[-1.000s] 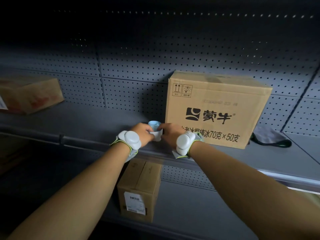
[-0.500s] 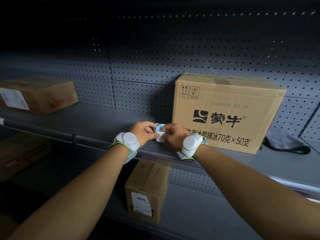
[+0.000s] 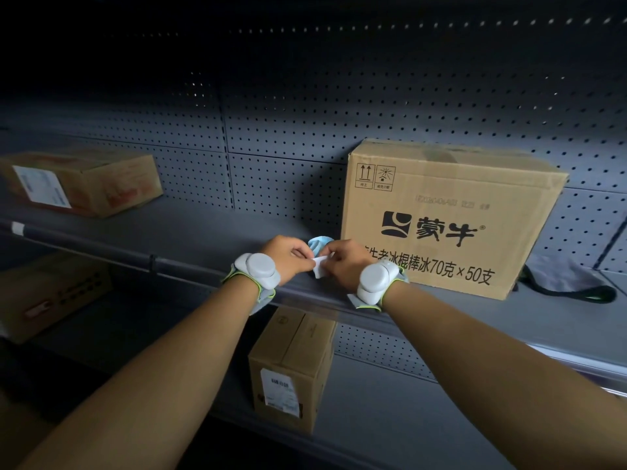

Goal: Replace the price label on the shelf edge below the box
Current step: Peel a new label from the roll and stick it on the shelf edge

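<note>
Pinching a small white price label (image 3: 319, 265) between them, the left hand (image 3: 288, 257) and right hand (image 3: 342, 262) meet mid-frame, just above the shelf edge (image 3: 305, 295) left of the box (image 3: 451, 215). Probably thin, limp paper; best held by its corners.
</note>
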`<state>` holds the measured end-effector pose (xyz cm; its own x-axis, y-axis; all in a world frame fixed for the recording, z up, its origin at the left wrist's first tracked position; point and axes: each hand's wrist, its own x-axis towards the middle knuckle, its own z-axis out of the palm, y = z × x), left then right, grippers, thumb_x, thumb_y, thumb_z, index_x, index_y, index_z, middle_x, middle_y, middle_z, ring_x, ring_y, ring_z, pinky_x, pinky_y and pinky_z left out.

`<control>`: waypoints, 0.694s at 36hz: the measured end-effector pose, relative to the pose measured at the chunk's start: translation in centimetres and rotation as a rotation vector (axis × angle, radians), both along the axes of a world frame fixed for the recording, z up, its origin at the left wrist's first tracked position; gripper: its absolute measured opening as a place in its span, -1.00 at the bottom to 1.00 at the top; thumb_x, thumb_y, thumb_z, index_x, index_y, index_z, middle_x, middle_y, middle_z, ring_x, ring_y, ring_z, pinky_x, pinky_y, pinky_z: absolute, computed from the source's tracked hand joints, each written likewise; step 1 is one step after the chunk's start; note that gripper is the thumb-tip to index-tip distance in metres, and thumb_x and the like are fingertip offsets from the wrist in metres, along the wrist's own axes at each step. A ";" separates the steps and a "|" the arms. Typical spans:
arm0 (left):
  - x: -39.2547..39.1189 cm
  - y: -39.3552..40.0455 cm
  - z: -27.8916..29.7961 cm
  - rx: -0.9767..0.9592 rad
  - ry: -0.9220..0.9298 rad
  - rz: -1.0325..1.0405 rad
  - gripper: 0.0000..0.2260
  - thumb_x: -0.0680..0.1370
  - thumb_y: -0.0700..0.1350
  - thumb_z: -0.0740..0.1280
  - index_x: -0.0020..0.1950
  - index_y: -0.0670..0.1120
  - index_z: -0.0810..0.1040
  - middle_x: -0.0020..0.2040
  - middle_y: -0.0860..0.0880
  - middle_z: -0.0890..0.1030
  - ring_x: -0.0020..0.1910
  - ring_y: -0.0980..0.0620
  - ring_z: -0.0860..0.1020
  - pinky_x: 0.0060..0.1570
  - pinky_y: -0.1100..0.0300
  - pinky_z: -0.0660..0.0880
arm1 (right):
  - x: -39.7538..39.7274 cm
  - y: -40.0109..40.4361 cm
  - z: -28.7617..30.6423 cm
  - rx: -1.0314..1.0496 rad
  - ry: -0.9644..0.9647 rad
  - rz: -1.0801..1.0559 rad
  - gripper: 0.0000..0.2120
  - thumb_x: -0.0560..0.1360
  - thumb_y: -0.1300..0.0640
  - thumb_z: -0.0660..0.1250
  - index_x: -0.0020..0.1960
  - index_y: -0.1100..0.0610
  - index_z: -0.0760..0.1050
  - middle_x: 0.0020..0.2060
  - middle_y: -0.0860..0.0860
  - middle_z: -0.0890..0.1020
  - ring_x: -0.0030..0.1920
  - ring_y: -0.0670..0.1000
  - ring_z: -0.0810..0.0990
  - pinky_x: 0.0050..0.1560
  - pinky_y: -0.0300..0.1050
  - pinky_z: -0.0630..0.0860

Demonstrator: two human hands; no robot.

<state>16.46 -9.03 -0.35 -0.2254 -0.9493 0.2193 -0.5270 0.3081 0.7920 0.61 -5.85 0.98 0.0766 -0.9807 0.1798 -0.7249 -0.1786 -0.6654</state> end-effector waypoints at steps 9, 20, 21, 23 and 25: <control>-0.5 0.5 0.2 0.023 0.130 -0.015 -0.90 0.38 -0.31 0.48 -0.16 -0.16 0.64 -0.31 -0.12 0.62 -0.23 -0.12 0.63 -0.04 0.00 0.62 | 0.1 0.4 0.1 0.009 -0.133 0.027 -0.89 0.48 0.36 0.31 -0.10 0.25 0.62 -0.28 0.09 0.57 -0.37 -0.03 0.43 -0.26 -0.23 0.39; 0.2 0.5 0.3 0.120 0.275 -0.040 -0.74 0.39 -0.37 0.45 -0.05 -0.05 0.57 -0.11 -0.22 0.67 -0.11 -0.16 0.67 -0.11 0.11 0.63 | -0.4 -0.5 -0.7 -0.013 -0.184 -0.065 -0.87 0.46 0.38 0.28 -0.10 0.31 0.62 -0.27 0.13 0.56 -0.23 0.07 0.49 -0.14 -0.09 0.47; 0.3 0.4 0.2 0.118 0.279 -0.028 -0.73 0.40 -0.37 0.43 -0.02 -0.05 0.57 -0.12 -0.20 0.67 -0.11 -0.15 0.67 -0.12 0.13 0.63 | -0.4 -0.7 -0.8 -0.012 -0.176 -0.082 -0.86 0.47 0.38 0.28 -0.10 0.28 0.62 -0.25 0.13 0.57 -0.21 0.07 0.51 -0.11 -0.07 0.50; 0.5 0.3 0.1 0.107 0.275 -0.003 -0.70 0.41 -0.38 0.42 0.05 -0.07 0.56 -0.11 -0.20 0.67 -0.12 -0.14 0.67 -0.14 0.16 0.63 | -0.6 -1.2 -0.9 -0.001 -0.154 -0.128 -0.84 0.48 0.35 0.27 -0.07 0.24 0.62 -0.22 0.13 0.58 -0.17 0.09 0.54 -0.04 -0.04 0.53; 0.8 0.2 0.0 0.096 0.268 0.018 -0.67 0.42 -0.38 0.40 0.09 -0.07 0.55 -0.10 -0.20 0.67 -0.12 -0.13 0.66 -0.14 0.16 0.63 | -0.9 -1.4 -0.8 0.017 -0.117 -0.174 -0.84 0.48 0.31 0.26 -0.06 0.23 0.62 -0.20 0.13 0.59 -0.15 0.11 0.56 -0.02 0.00 0.56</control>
